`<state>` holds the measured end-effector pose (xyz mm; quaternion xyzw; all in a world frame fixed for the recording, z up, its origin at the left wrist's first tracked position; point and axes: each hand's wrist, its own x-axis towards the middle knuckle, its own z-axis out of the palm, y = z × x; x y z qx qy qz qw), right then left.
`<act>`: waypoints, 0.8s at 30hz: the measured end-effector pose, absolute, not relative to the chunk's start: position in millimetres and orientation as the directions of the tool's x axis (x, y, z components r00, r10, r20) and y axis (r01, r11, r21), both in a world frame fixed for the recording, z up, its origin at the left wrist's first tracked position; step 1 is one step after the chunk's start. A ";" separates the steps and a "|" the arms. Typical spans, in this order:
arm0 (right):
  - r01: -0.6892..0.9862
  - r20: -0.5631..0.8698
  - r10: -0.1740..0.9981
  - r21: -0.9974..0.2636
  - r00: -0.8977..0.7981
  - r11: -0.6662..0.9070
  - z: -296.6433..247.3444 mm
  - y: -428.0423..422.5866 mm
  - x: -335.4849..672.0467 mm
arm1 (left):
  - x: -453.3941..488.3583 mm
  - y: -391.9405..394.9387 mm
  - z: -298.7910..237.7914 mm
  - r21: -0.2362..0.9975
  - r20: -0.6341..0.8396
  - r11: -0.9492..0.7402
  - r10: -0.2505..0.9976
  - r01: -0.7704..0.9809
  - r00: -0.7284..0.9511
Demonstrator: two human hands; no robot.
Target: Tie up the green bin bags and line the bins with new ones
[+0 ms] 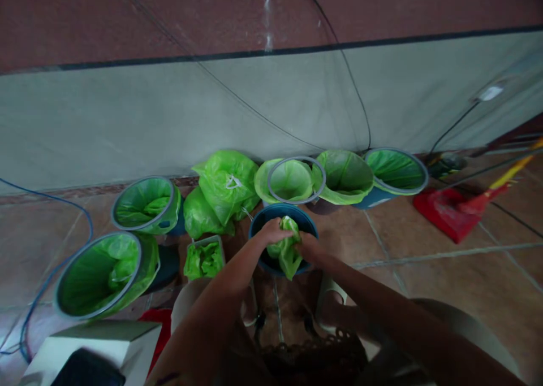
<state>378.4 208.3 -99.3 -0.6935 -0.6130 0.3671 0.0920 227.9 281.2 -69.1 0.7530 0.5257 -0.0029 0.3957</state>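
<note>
Both my hands grip a crumpled green plastic bag (287, 253) over the mouth of a blue bin (259, 212). My left hand (272, 231) is closed on the bag's upper left part. On its right side my right hand (309, 247) is closed on the same bag. The bin stands on the floor between my feet and has no liner over its rim. Just behind it, a loose grey ring (324, 183) lies across the tops of lined bins. A small box of folded green bags (203, 260) sits left of my left arm.
Lined bins (144, 228) stand at the left, and a lined blue bin (396, 171) at the right back. Tied green bags (227, 185) lean on the wall. A red dustpan (449, 211) lies right. A phone (88, 369) rests on a white box (127, 346). A blue cable (36, 304) crosses the floor.
</note>
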 end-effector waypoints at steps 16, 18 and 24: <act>0.791 -0.286 0.953 -0.604 -0.095 -0.102 -48.9 186.3 426.9 | 213.8 276.9 -39.2 0.275 -0.045 -0.655 0.723 0.704 0.690; 0.820 -0.292 0.951 -0.566 -0.106 -0.082 -54.3 197.1 411.8 | 217.5 271.0 -41.4 0.263 -0.029 -0.695 0.687 0.669 0.726; 0.867 -0.293 0.952 -0.493 -0.085 -0.074 -71.4 222.1 407.2 | 224.0 252.7 -46.2 0.293 0.022 -0.496 0.858 0.818 0.513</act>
